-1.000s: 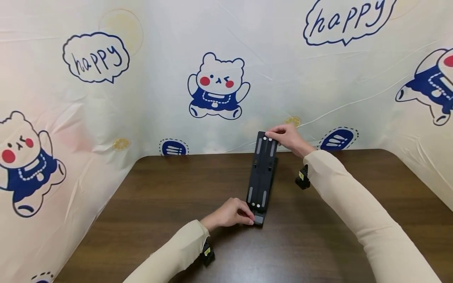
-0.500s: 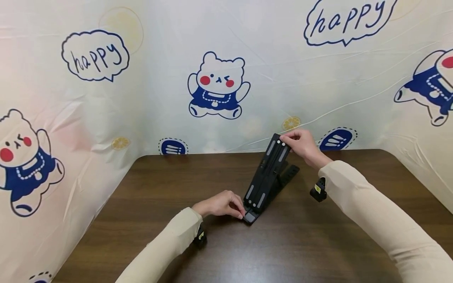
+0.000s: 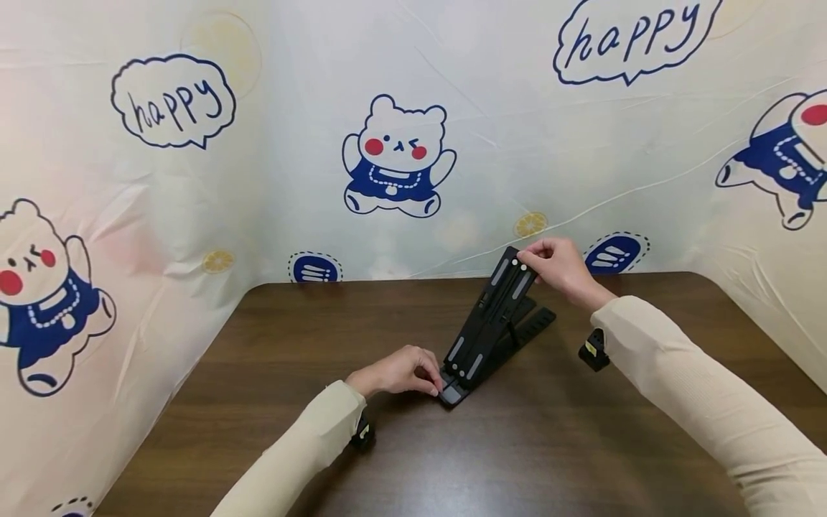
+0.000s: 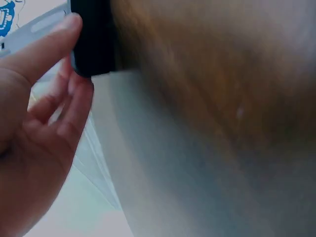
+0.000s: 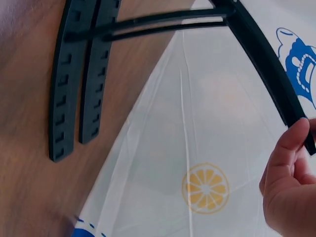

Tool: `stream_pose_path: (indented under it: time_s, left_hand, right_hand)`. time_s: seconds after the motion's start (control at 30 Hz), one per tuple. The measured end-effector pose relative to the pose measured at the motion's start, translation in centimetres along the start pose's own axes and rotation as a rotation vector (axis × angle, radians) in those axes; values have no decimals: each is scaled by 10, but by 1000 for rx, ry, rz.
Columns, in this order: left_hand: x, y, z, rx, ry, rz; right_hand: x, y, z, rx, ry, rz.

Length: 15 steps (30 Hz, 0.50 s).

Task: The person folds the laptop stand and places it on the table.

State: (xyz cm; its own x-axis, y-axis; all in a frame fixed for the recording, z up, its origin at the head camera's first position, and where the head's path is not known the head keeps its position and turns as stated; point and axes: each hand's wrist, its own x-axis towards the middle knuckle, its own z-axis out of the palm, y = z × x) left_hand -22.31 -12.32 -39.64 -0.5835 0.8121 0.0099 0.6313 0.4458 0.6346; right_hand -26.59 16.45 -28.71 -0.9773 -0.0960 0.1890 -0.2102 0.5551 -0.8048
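Note:
A black folding laptop stand (image 3: 489, 312) stands raised on the table, its upper arms tilted up and away from me. Its slotted base rails (image 5: 61, 113) lie side by side on the wood, with thin support struts (image 5: 168, 19) running up from them in the right wrist view. My left hand (image 3: 403, 371) pinches the stand's near end; in the left wrist view the thumb (image 4: 54, 44) presses one face and fingertips touch the edge. The raised far end is pinched by my right hand (image 3: 562, 269), thumb and fingers on its corner.
The brown wooden table (image 3: 310, 316) reaches back to a pale printed curtain (image 3: 291, 179) with bear drawings, which also hangs at both sides. A black wrist camera (image 3: 593, 350) sits under the right sleeve, another camera (image 3: 364, 434) under the left.
The stand has turned clockwise, its far end swinging right, so base rails and struts show beneath the raised arms. My right hand moved right with it; my left hand shifted slightly left.

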Motion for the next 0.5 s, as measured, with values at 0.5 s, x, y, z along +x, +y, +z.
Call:
stream_pose_path:
  time_s: [0.5]
  left_hand:
    - [-14,27,24,209,239,-293]
  right_hand:
    - [3,20,-6,-12,-44,-258]
